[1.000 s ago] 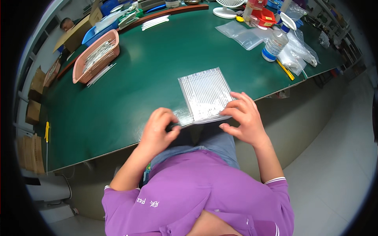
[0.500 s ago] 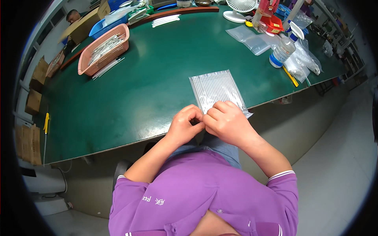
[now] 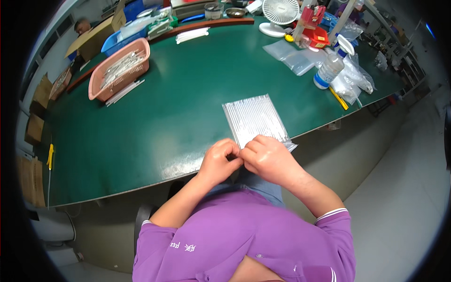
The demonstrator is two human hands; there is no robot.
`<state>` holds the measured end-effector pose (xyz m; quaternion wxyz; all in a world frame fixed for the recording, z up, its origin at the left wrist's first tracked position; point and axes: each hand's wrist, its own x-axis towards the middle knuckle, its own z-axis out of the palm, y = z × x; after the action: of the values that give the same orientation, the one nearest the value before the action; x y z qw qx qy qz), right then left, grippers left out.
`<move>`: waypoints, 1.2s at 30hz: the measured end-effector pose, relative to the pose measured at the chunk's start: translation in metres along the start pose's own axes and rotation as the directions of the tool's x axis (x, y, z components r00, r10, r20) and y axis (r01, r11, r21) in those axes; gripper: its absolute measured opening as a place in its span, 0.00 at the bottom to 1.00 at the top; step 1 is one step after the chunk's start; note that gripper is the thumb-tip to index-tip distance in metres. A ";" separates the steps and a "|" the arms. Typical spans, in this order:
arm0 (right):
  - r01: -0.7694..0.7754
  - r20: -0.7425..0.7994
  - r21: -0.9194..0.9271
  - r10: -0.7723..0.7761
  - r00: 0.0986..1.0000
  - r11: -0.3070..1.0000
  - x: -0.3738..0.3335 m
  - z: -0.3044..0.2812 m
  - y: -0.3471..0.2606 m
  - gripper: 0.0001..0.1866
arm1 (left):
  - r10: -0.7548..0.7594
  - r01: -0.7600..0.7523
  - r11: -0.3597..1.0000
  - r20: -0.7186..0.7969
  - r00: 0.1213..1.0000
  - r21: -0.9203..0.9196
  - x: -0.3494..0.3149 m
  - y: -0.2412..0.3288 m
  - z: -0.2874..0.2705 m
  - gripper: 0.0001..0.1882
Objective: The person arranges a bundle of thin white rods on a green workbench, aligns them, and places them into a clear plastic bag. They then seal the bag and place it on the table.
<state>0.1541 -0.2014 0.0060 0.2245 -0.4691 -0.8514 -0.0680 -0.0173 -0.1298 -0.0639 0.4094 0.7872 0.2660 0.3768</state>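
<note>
A clear plastic bag (image 3: 256, 118) lies at the table's near edge, filled with a flat row of thin silvery rods. At its near left corner my left hand (image 3: 219, 160) is closed, with thumb and forefinger pinched together. My right hand (image 3: 268, 159) curls over the bag's near end, its fingertips meeting those of the left hand. The bag's edge between the fingertips is mostly hidden. A loose flap of plastic sticks out beyond the right hand.
On the green table (image 3: 183, 103), a pink basket (image 3: 141, 66) of rods stands at the left with loose rods (image 3: 124, 93) beside it. White sticks (image 3: 192, 35) lie at the back. Flat plastic bags (image 3: 293, 56), a spray bottle (image 3: 329, 70) and a fan (image 3: 280, 14) are at the right.
The whole scene sits slightly lower and to the left in the view, as the head has tilted. Both hands keep the same pinch at the bag's near end.
</note>
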 end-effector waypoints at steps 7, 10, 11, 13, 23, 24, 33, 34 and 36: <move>0.085 -0.082 -0.074 -0.091 0.992 0.994 -0.002 -0.012 0.009 0.14 | 0.062 -0.062 0.998 0.009 0.998 -0.016 0.003 0.002 -0.002 0.10; 0.027 -0.171 -0.008 -0.028 0.985 1.000 0.004 -0.046 0.004 0.12 | 0.075 -0.075 0.997 0.021 0.997 0.000 0.000 -0.002 -0.002 0.10; 0.003 -0.207 0.010 -0.001 0.978 1.000 0.006 -0.056 0.002 0.12 | 0.064 -0.064 0.998 0.021 0.998 -0.005 0.002 -0.001 -0.003 0.10; -0.009 -0.124 0.022 0.012 0.992 1.000 0.006 -0.049 -0.005 0.14 | 0.045 -0.044 0.999 0.009 0.999 -0.011 0.001 0.001 -0.002 0.10; 0.112 0.065 -0.244 -0.099 0.993 0.963 0.003 -0.011 -0.006 0.09 | 0.067 -0.066 0.997 -0.015 0.998 0.031 0.003 0.007 0.000 0.09; 0.127 0.066 -0.253 -0.114 0.991 0.959 0.003 -0.010 -0.003 0.08 | 0.064 -0.063 0.998 -0.009 0.998 0.024 0.002 0.007 0.000 0.09; -0.039 -0.186 -0.052 0.029 0.982 0.998 0.009 -0.077 0.025 0.08 | 0.030 -0.030 1.000 0.029 0.999 -0.002 -0.001 0.004 -0.001 0.10; -0.012 -0.161 -0.028 0.007 0.987 1.000 0.010 -0.076 0.018 0.08 | 0.010 -0.010 1.000 0.018 1.000 -0.009 -0.001 0.006 0.000 0.10; 0.037 -0.132 0.053 -0.030 0.991 0.998 0.008 -0.055 0.007 0.08 | 0.016 -0.016 1.000 -0.006 1.000 -0.023 0.001 0.013 0.003 0.10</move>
<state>0.1741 -0.2091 0.0577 0.2917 -0.4429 -0.8441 -0.0790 -0.0132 -0.1371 -0.0540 0.4149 0.7833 0.2565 0.3854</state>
